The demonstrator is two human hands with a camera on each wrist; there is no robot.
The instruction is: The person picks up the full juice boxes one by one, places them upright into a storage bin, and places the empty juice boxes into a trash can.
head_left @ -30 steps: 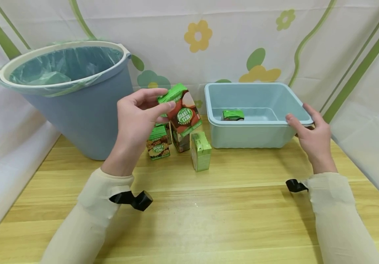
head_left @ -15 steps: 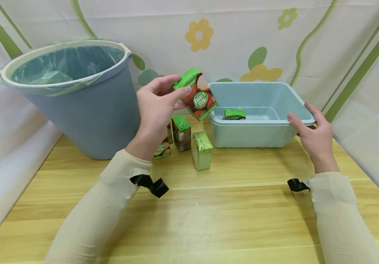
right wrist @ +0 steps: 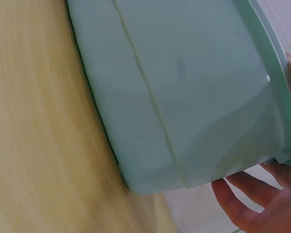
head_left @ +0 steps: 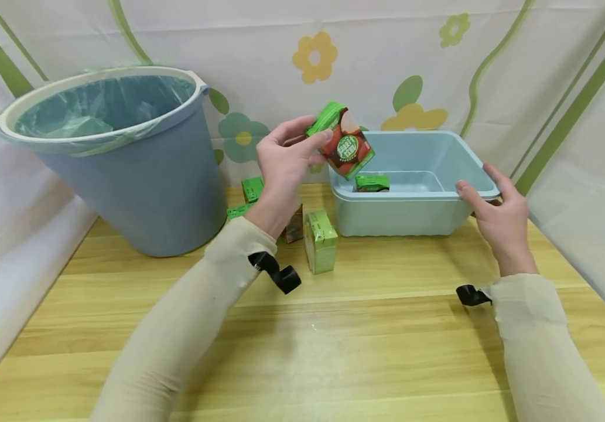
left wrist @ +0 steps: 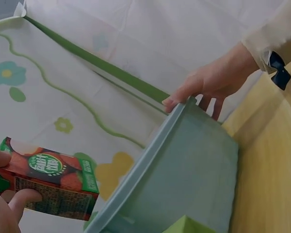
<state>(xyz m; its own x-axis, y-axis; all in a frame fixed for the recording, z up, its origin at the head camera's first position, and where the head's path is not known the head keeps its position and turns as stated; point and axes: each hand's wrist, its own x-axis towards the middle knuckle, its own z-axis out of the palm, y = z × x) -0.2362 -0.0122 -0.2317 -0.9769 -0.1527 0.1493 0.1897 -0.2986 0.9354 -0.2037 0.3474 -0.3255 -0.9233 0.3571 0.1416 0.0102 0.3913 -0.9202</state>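
My left hand [head_left: 284,163] pinches a small drink carton [head_left: 345,144], green-topped with a red fruit print, between thumb and fingers. The carton is tilted, above the left rim of a light blue plastic storage box [head_left: 397,217]. Inside the box lies another green-topped carton [head_left: 372,183]. My right hand [head_left: 509,225] grips the box at its front right corner, thumb over the rim; in the right wrist view its fingers [right wrist: 252,191] press along the outer wall. Beside the box stands a light green carton [head_left: 322,243], while several green-and-brown cartons [head_left: 253,189] are partly hidden behind my left arm.
A tall blue bin [head_left: 144,193] with a clear green liner stands at the left on the wooden table [head_left: 334,351]. Behind everything hangs a white cloth [head_left: 260,53] with flowers and green stripes.
My left hand has carried the drink carton up and rightward, from over the standing cartons to the box's left rim. My right hand stays on the box.
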